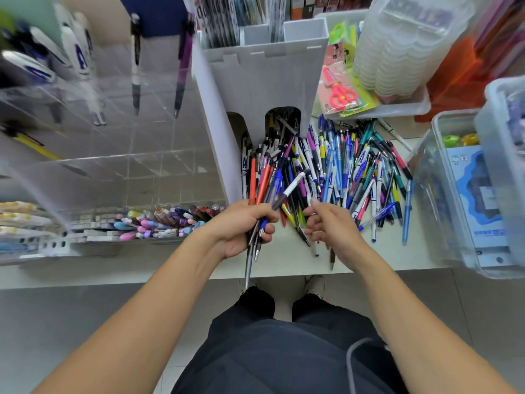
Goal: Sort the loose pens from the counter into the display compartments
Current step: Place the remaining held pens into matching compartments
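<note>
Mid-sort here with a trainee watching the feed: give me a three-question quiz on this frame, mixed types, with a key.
1. True or false: the left hand grips a bundle of pens.
2. Multiple choice: where does the pile of loose pens lie? A) in the clear acrylic display B) on the counter, right of the white cardboard stand C) in the plastic bin
3. Fill in: the packaged scissors in the white tray have ____ handles.

Key: 1 true; 2 B; 3 red. The right hand holds nothing, its fingers loosely curled above the pile's near edge.
</note>
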Action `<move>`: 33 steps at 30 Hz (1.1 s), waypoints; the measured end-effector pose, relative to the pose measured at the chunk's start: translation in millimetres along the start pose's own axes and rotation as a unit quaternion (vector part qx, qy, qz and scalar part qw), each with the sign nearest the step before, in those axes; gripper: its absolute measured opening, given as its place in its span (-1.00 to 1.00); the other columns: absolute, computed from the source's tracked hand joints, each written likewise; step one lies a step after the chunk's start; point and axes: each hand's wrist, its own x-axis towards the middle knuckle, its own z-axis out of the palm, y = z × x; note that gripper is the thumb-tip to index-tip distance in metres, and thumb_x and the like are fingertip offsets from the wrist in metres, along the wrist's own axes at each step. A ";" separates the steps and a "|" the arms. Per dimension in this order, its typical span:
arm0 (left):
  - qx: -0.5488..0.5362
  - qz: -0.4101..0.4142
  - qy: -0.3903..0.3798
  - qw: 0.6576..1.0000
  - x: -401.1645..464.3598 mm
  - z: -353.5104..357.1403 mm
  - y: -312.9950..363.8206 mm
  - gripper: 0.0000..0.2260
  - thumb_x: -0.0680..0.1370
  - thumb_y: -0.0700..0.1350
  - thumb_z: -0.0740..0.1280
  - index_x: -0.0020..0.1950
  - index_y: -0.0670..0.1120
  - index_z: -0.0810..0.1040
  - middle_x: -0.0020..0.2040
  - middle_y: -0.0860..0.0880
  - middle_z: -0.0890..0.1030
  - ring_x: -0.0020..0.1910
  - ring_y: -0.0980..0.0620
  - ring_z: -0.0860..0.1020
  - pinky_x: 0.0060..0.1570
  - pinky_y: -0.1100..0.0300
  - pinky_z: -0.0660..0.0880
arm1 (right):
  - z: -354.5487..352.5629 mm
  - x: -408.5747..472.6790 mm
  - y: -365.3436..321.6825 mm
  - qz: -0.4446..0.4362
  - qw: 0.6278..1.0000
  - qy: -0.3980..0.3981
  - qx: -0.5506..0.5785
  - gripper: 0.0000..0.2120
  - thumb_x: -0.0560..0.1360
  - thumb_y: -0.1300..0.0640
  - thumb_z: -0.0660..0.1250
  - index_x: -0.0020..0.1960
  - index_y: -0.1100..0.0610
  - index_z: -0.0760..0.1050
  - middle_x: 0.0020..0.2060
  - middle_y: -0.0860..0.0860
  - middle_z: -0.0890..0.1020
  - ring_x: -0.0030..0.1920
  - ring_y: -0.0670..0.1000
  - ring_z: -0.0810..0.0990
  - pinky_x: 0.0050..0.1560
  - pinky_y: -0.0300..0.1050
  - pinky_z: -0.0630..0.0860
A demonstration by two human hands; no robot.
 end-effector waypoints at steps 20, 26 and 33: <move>-0.154 0.016 -0.100 0.983 -80.5 5.6 -47.7 -0.87 0.42 -0.36 0.41 -0.07 -0.23 0.60 -0.25 -0.15 0.60 -0.23 -0.05 0.66 -0.18 0.13 0.66 | 82.6 -40.8 -81.0 0.002 0.958 -0.233 0.166 -0.67 0.70 0.08 0.14 0.32 0.21 0.53 -0.09 0.20 0.60 -0.17 0.14 0.64 -0.08 0.08 0.63; -0.160 0.005 -0.100 0.982 -85.2 -2.3 -51.8 -0.71 0.40 -0.31 0.41 0.12 -0.24 0.52 -0.21 -0.13 0.58 -0.28 0.00 0.61 -0.26 0.17 0.60 | 88.6 -45.3 -80.9 -0.042 0.962 -0.241 0.123 -0.76 0.66 0.10 0.25 0.24 0.18 0.56 -0.03 0.17 0.66 -0.15 0.12 0.67 -0.11 0.07 0.66; -0.151 -0.096 -0.128 0.976 -90.7 -14.5 -63.5 -0.76 0.43 -0.26 0.40 0.09 -0.21 0.59 -0.23 -0.15 0.57 -0.24 -0.10 0.62 -0.16 0.01 0.64 | 91.7 -39.9 -57.8 -0.072 0.953 -0.280 -0.087 -0.88 0.55 0.25 0.42 -0.01 0.30 0.67 -0.08 0.24 0.72 -0.08 0.16 0.71 0.05 0.04 0.65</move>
